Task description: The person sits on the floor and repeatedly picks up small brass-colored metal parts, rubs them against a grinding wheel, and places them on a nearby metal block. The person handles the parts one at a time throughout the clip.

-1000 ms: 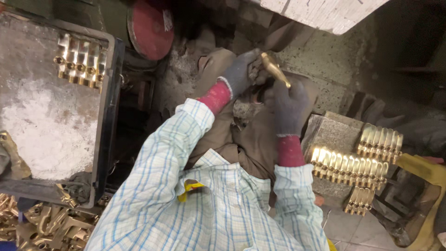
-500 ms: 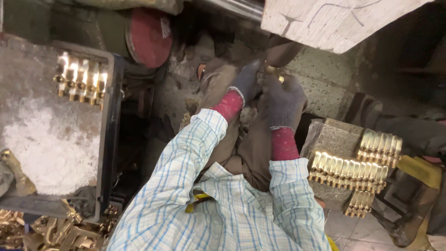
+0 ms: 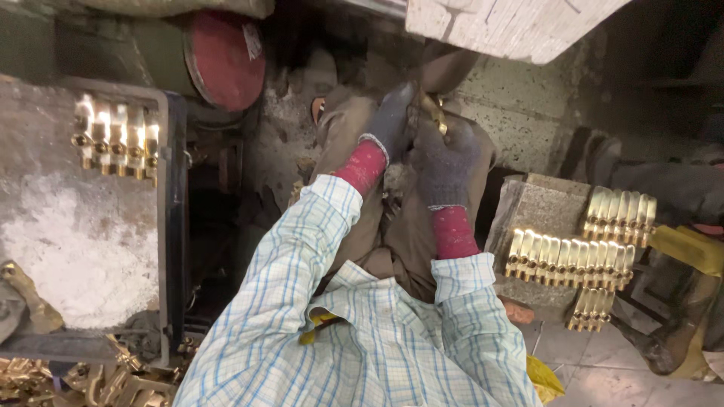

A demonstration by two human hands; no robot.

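My gloved left hand (image 3: 392, 120) and right hand (image 3: 445, 154) are both closed around one brass piece (image 3: 435, 117), held over my lap just left of the grey block (image 3: 539, 207). It could slip from the thick gloves into the dark gap below. Finished brass rows (image 3: 569, 260) rest on the block; a white board (image 3: 513, 26) sits above it, a red disc (image 3: 225, 56) far left.
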